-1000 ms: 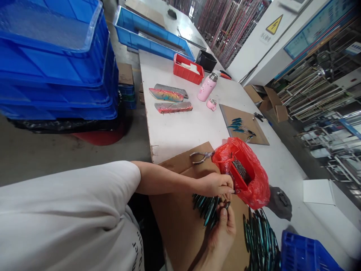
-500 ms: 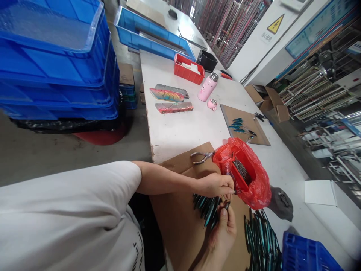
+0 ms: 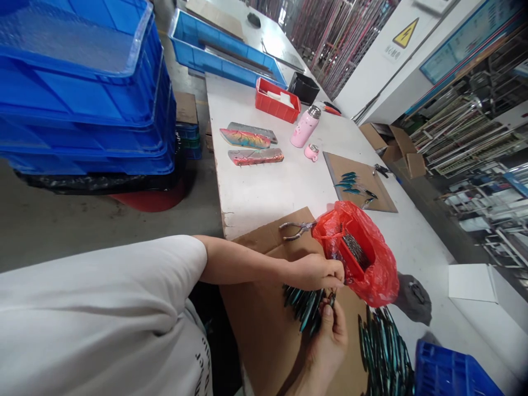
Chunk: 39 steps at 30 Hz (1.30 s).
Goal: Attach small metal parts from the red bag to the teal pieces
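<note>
My left hand is closed in a pinch at the near edge of a red plastic bag; what its fingertips hold is too small to name. Just below it, my right hand grips a small dark fish-shaped piece between thumb and fingers. The fingertips of both hands nearly meet at this piece. A pile of teal-black slim pieces lies beside the hands on brown cardboard, partly covered by them. The bag surrounds a red box holding many thin metal parts.
Pliers lie against the bag. More slim pieces are at the lower right, near a blue basket. Farther off stand a pink bottle, a red bin and a board. Blue crates are stacked at left.
My left hand has turned slightly, its fingers curled more over the small piece. My right hand has barely moved. The whole view has shifted a little.
</note>
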Each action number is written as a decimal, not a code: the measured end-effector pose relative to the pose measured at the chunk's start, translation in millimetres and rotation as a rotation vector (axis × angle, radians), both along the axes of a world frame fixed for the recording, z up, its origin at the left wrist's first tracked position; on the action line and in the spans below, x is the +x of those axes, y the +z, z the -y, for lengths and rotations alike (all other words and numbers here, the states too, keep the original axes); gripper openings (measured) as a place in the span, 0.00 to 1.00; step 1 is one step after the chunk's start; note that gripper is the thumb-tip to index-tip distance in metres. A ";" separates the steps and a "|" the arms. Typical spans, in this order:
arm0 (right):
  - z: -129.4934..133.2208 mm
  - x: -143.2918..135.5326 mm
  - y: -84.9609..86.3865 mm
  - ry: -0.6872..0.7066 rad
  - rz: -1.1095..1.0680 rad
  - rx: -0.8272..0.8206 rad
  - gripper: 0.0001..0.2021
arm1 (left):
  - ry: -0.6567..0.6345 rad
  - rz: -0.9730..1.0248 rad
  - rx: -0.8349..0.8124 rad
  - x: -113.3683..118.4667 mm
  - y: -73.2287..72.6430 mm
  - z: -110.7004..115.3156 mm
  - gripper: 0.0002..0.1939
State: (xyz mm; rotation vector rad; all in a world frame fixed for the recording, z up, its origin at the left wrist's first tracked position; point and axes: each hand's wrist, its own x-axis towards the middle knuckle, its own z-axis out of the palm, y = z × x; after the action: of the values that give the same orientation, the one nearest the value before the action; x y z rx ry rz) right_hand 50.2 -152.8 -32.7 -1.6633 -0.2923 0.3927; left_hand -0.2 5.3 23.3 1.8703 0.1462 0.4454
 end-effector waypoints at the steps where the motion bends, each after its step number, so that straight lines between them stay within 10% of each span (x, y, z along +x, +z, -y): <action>1: -0.5 -0.5 0.0 -0.005 -0.005 -0.001 0.19 | -0.005 -0.002 -0.032 0.7 -0.9 0.1 0.03; 7: -4.6 -2.6 2.0 -0.035 -0.048 0.003 0.19 | -0.106 -0.043 -0.423 4.4 -5.4 2.3 0.04; 17: -1.5 -2.1 12.7 -0.150 0.142 -0.186 0.19 | -0.100 -0.033 -0.485 9.8 -16.8 9.5 0.06; 24: 23.1 26.5 17.7 -0.185 0.361 -0.716 0.20 | 0.014 -0.030 -0.428 16.9 -27.0 0.3 0.12; 28: 27.3 32.8 9.8 -0.050 0.356 -0.713 0.19 | 0.046 -0.062 -0.343 17.1 -29.9 -3.1 0.12; 39: 44.8 66.0 -0.1 -0.248 0.587 -0.826 0.23 | 0.047 -0.101 -0.151 18.3 -39.1 -1.8 0.12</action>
State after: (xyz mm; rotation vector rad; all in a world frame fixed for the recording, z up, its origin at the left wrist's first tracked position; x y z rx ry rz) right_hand 116.1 -197.6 -32.7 -2.5850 -0.3744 -0.2202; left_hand 18.1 7.2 -15.8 1.7435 0.2849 0.3620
